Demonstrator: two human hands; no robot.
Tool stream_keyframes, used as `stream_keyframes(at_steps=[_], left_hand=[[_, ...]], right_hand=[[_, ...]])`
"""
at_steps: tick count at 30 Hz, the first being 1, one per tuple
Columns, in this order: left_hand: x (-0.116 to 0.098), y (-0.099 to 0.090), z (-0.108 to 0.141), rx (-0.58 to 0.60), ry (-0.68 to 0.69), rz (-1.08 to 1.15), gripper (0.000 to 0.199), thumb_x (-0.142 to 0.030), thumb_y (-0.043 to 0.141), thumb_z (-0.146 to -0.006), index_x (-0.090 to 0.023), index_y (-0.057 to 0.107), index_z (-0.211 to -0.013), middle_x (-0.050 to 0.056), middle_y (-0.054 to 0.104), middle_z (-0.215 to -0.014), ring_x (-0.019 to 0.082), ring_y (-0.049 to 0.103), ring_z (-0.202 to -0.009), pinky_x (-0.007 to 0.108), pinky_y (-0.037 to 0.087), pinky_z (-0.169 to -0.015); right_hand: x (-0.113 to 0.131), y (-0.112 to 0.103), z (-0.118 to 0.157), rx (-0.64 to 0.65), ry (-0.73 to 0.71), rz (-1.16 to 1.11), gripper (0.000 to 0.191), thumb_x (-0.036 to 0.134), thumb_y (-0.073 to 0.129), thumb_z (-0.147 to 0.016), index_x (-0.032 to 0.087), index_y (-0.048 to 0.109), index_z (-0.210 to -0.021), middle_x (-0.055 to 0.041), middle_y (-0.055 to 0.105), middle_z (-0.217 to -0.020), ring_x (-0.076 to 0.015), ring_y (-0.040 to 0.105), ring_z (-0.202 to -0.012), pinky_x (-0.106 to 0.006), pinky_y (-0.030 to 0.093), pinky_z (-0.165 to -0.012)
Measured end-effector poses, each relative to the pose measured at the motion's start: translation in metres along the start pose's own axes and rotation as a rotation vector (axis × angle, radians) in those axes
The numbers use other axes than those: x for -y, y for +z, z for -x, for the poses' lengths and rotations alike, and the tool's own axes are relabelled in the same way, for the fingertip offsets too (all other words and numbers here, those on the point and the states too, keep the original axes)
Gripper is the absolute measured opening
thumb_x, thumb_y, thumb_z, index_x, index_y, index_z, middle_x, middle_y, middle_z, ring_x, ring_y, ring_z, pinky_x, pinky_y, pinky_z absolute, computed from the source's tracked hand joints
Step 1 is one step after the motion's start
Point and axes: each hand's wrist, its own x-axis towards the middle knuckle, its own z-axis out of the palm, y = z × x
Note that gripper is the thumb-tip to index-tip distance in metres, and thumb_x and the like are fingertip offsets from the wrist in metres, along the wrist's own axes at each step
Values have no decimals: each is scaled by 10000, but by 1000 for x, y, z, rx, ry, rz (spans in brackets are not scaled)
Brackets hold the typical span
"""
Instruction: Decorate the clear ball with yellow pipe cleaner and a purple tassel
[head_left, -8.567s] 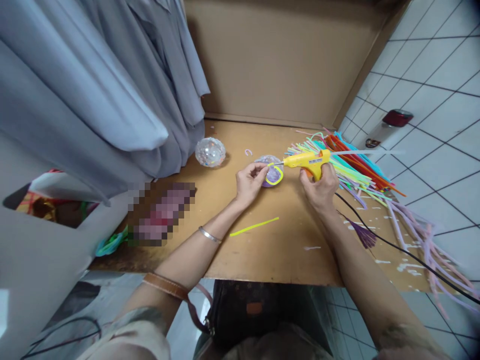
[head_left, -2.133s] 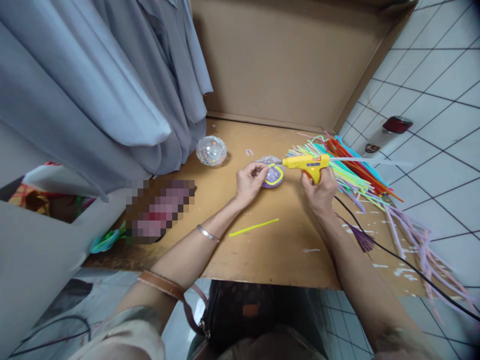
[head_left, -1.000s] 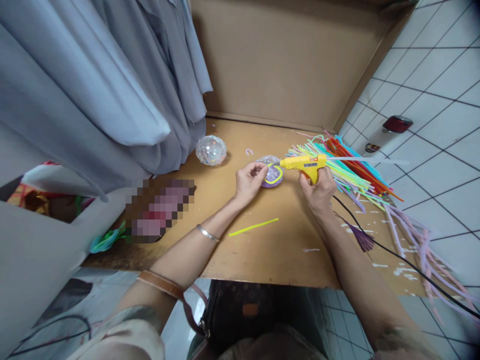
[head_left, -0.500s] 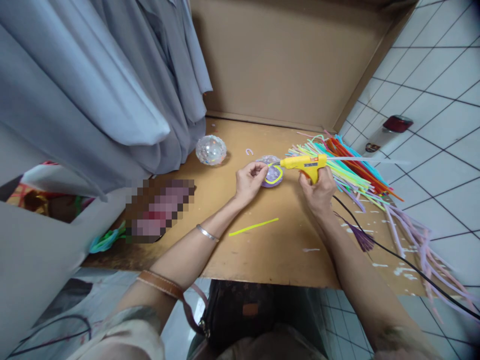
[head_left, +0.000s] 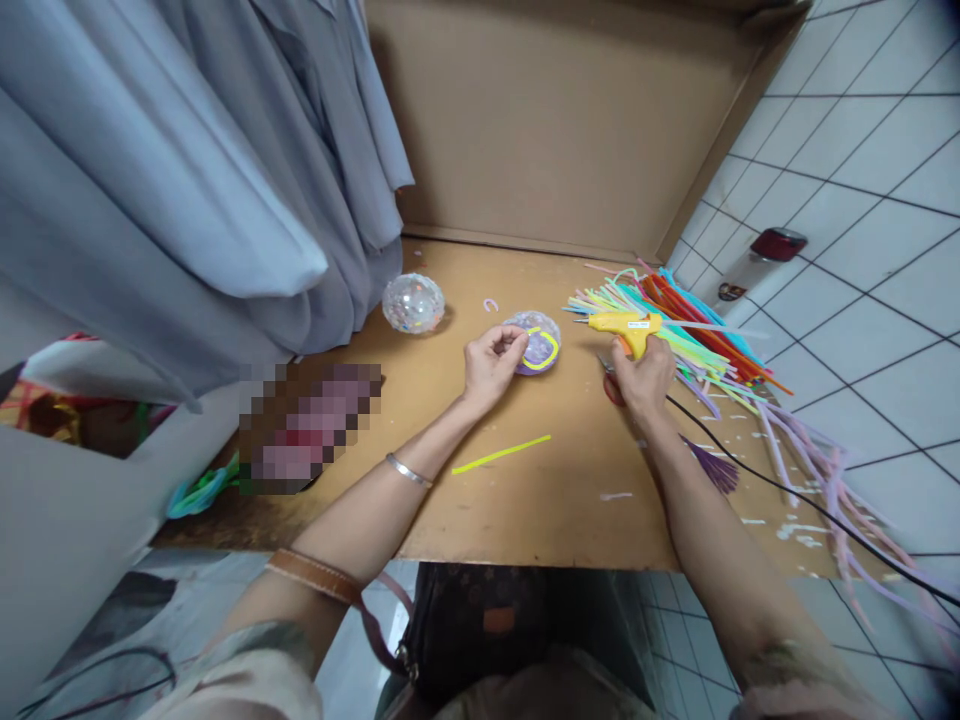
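Head view: one straight yellow strip (head_left: 501,454) lies nearer the wearer than the left hand (head_left: 493,362). That hand pinches one bright-yellow open loop (head_left: 556,350), just to its right over one purplish bowl (head_left: 540,348); the right hand (head_left: 645,374) grips one yellow glue gun (head_left: 624,323). Beyond the left hand, leftward, sits one clear bowl (head_left: 413,304).

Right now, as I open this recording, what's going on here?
A person works at a table. The left hand pinches a curved yellow strip that overlaps a purple bowl in view; whether they touch is unclear. The right hand grips a yellow glue gun, its nozzle pointing toward the strip but apart from it. A straight yellow strip lies nearer the person, and a clear bowl sits farther left.
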Motion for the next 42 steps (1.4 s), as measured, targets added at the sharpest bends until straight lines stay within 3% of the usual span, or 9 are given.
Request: stream_keyframes(at_steps=[6,14,17,22,25,30,42], left_hand=[[1,2,0,-1,-21,32,291,-445,806,-782,-167,757,-852,23,740,-722,116,629,-607,244,541,-612],[-2,2,3,39,-28,11,295,-458,795,-780,-170,751,-821,18,725,-694,110,603,-572,240,527,-581],[-3,2,5,48,-20,-10,288,-452,781,-792,-167,748,-816,25,738,-719,109,615,-587,240,533,-604],[-4,2,6,50,-8,-11,325,-483,784,-800,-163,728,-812,30,746,-736,108,627,-595,246,552,-635],[-5,2,6,41,3,3,367,-521,791,-800,-162,720,-820,32,749,-747,105,628,-594,245,563,-640],[-4,4,11,77,24,-9,377,-539,775,-820,-166,738,-856,24,742,-747,104,617,-598,240,546,-632],[11,6,22,190,87,-81,405,-562,684,-909,-173,767,-983,-8,663,-637,99,550,-523,237,473,-576]], right_hand=[[-21,0,-6,168,155,91,423,520,640,-826,131,657,-993,-210,677,-1032,-355,604,-975,-474,476,-861],[-15,-4,-4,253,165,241,346,351,580,-898,96,697,-1100,-232,673,-1125,-347,615,-1007,-454,473,-861],[-4,-10,-2,169,15,218,322,323,527,-925,101,696,-1086,-238,670,-1128,-361,610,-1059,-483,466,-906],[38,-16,26,-15,-445,-252,250,362,449,-1002,203,642,-989,-119,693,-932,-270,645,-907,-429,499,-872],[63,-15,50,-12,-561,-402,223,414,567,-977,216,628,-1060,-107,714,-923,-260,665,-859,-413,526,-820],[73,-9,64,99,-508,-525,156,324,528,-1002,236,656,-1016,-86,736,-883,-234,672,-776,-389,554,-743],[70,-10,56,91,-309,-643,143,243,556,-897,220,697,-903,-46,732,-814,-199,650,-722,-340,531,-692]])
